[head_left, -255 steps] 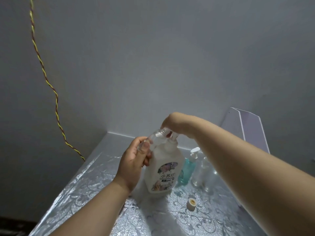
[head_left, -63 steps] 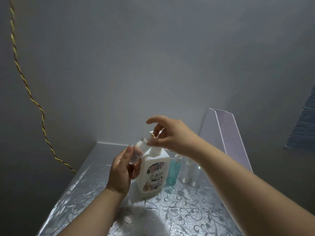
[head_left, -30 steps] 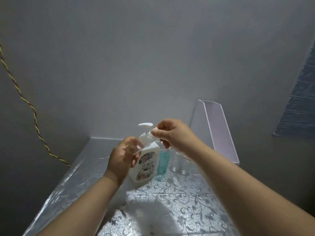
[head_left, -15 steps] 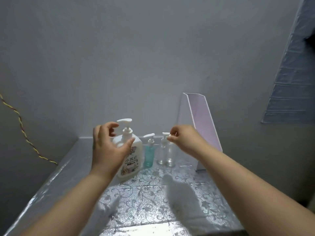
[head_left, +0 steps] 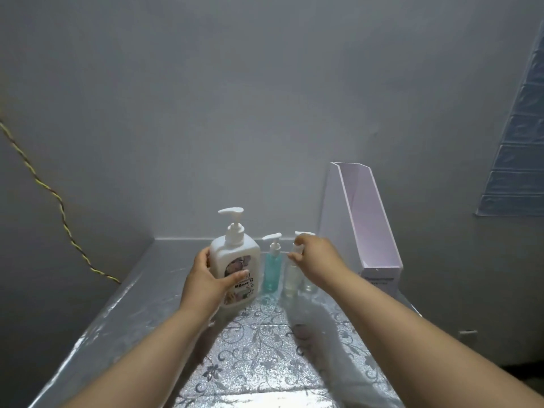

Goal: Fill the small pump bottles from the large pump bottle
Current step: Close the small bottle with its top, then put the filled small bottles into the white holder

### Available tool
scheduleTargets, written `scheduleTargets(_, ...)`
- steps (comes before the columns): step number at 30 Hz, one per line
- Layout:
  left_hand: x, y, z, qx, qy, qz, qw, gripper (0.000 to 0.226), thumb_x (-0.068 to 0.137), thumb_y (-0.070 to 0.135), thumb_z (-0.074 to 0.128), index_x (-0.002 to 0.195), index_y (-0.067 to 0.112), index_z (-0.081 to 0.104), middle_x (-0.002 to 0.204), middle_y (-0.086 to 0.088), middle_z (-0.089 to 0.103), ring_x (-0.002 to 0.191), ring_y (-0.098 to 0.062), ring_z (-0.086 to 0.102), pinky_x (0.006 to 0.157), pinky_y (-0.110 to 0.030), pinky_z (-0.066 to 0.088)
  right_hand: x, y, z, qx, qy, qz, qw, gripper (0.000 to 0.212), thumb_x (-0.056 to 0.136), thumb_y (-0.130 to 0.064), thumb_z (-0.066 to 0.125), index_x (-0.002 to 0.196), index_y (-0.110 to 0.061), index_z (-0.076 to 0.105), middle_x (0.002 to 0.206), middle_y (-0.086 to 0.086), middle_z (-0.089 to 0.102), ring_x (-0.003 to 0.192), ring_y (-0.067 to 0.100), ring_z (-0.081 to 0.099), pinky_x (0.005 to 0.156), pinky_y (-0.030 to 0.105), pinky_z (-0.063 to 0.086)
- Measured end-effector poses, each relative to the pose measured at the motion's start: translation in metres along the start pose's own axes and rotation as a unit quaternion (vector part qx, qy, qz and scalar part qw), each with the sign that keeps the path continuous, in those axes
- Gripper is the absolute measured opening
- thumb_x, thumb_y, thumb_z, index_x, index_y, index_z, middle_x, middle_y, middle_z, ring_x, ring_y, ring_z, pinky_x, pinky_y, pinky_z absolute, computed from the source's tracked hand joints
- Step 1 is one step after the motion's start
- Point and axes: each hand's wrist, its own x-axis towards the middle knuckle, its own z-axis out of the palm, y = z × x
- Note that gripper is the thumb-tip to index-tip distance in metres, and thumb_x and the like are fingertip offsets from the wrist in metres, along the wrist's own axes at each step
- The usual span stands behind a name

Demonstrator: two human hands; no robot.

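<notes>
Near the worktop's (head_left: pixel 265 363) back edge, the left hand (head_left: pixel 206 284) wraps its fingers round the big bottle (head_left: pixel 235 254), thumb on the label. The right hand's (head_left: pixel 316 260) fingers pinch the clear bottle's (head_left: pixel 291 278) pump.

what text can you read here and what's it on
On the large white pump bottle: dark label print, too blurred to read.
On the lilac file holder: one faint front line, too small to read.
On the teal small pump bottle and clear small pump bottle: no text seen.
</notes>
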Motion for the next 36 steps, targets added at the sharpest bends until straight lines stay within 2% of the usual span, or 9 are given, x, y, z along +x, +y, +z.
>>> scheduleTargets(6,0.005,0.015,-0.013,-0.021,-0.016,0.012,1.000,0.074,0.057,0.027,0.085,0.122,0.021,0.051,0.103,0.005,0.065,0.086,-0.008,0.061,0.064,-0.024,0.048,-0.008,-0.013,-0.028,0.091,0.020,-0.019,0.996,0.047,0.084,-0.035,0.069,0.127,-0.021,0.056,0.106,0.001,0.067,0.098,0.020,0.063,0.087,0.029,0.050)
scheduleTargets(8,0.007,0.030,-0.019,-0.102,-0.028,0.004,0.994,0.076,0.051,0.026,0.084,0.119,0.020,0.052,0.106,0.000,0.067,0.091,-0.015,0.063,0.075,-0.033,0.053,-0.011,-0.018,-0.035,0.190,-0.017,-0.039,0.981,0.052,0.080,-0.032,0.074,0.127,-0.019,0.056,0.100,0.001,0.064,0.089,0.017,0.063,0.080,0.029,0.053)
scheduleTargets(12,0.011,0.067,-0.031,-0.144,-0.125,0.030,0.981,0.091,0.041,0.031,0.094,0.123,0.027,0.054,0.110,-0.002,0.069,0.103,-0.026,0.062,0.095,-0.052,0.045,-0.014,-0.030,-0.057,0.317,-0.084,-0.074,0.942,0.069,0.076,-0.033,0.077,0.137,-0.025,0.046,0.122,0.002,0.058,0.108,0.016,0.060,0.075,0.024,0.052)
scheduleTargets(18,0.013,0.119,-0.009,-0.084,-0.256,0.078,0.960,0.102,0.029,0.052,0.091,0.122,0.038,0.054,0.109,0.006,0.070,0.103,-0.021,0.063,0.085,-0.043,0.044,-0.013,-0.036,-0.093,0.363,-0.087,-0.112,0.921,0.070,0.068,-0.029,0.082,0.130,-0.024,0.050,0.110,0.001,0.068,0.096,0.016,0.067,0.069,0.034,0.060)
scheduleTargets(20,0.017,0.130,0.005,-0.087,-0.283,0.080,0.952,0.095,0.042,0.040,0.091,0.128,0.032,0.052,0.111,0.001,0.070,0.105,-0.024,0.064,0.086,-0.044,0.048,-0.015,-0.029,-0.103,0.389,-0.069,-0.098,0.914,0.055,0.074,-0.015,0.079,0.122,-0.016,0.054,0.096,0.001,0.067,0.078,0.011,0.064,0.049,0.018,0.049)
scheduleTargets(23,0.022,0.145,0.030,-0.073,-0.307,0.089,0.945,0.072,0.061,0.021,0.077,0.129,0.028,0.052,0.108,-0.002,0.070,0.100,-0.019,0.065,0.076,-0.032,0.053,-0.017,-0.012,-0.117,0.413,-0.025,-0.061,0.909,0.046,0.074,-0.012,0.079,0.113,-0.011,0.054,0.085,-0.002,0.064,0.069,0.009,0.060,0.049,0.018,0.044)
scheduleTargets(26,0.030,0.158,0.060,-0.057,-0.296,0.095,0.949,0.073,0.064,0.033,0.075,0.132,0.026,0.048,0.119,-0.002,0.064,0.107,-0.017,0.061,0.079,-0.029,0.051,-0.015,0.005,-0.132,0.428,0.043,-0.021,0.902,0.048,0.071,-0.015,0.082,0.109,-0.010,0.054,0.088,0.000,0.062,0.069,0.009,0.061,0.043,0.016,0.044)
scheduleTargets(31,0.036,0.158,0.109,0.007,-0.282,0.082,0.956,0.072,0.078,0.041,0.072,0.140,0.022,0.039,0.132,-0.006,0.052,0.113,-0.021,0.056,0.093,-0.034,0.048,0.001,0.041,-0.151,0.287,0.233,0.072,0.926,0.059,0.059,-0.040,0.085,0.101,-0.015,0.052,0.104,0.003,0.063,0.093,0.022,0.063,0.077,0.037,0.054)
scheduleTargets(36,0.012,0.133,0.144,0.231,-0.310,0.196,0.901,0.049,0.083,0.037,0.070,0.128,0.021,0.055,0.126,-0.001,0.057,0.105,-0.014,0.059,0.091,-0.027,0.048,0.009,0.072,-0.135,0.172,0.268,0.133,0.939,0.065,0.066,-0.044,0.080,0.108,-0.008,0.046,0.110,0.008,0.062,0.099,0.027,0.060,0.075,0.033,0.048)
